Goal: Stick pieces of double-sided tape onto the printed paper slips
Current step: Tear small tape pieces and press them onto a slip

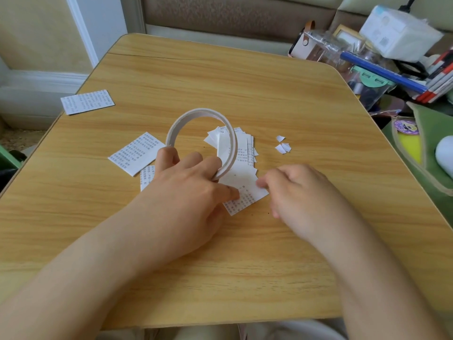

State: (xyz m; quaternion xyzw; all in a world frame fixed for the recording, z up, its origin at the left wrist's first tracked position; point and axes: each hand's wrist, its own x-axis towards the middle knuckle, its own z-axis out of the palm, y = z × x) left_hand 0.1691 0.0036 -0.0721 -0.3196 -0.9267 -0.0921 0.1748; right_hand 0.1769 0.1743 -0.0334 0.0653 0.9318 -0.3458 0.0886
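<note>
My left hand (188, 182) grips a thin white roll of double-sided tape (203, 119), holding it upright on the wooden table (220, 77). Its thumb presses the tape end onto a printed paper slip (245, 192) lying between my hands. My right hand (294, 190) has its fingers curled and pinches the right edge of that slip. A fanned stack of more slips (245, 148) lies just behind, partly hidden by the roll. Another printed slip (136, 153) lies to the left, and one peeks out under my left hand (145, 177).
A printed sheet (87, 101) lies near the far left table edge. Small torn backing scraps (283, 144) lie to the right of the stack. Cluttered stationery, a blue tube (382, 72) and boxes crowd the right side beyond the table. A green pouch (421, 148) lies at right.
</note>
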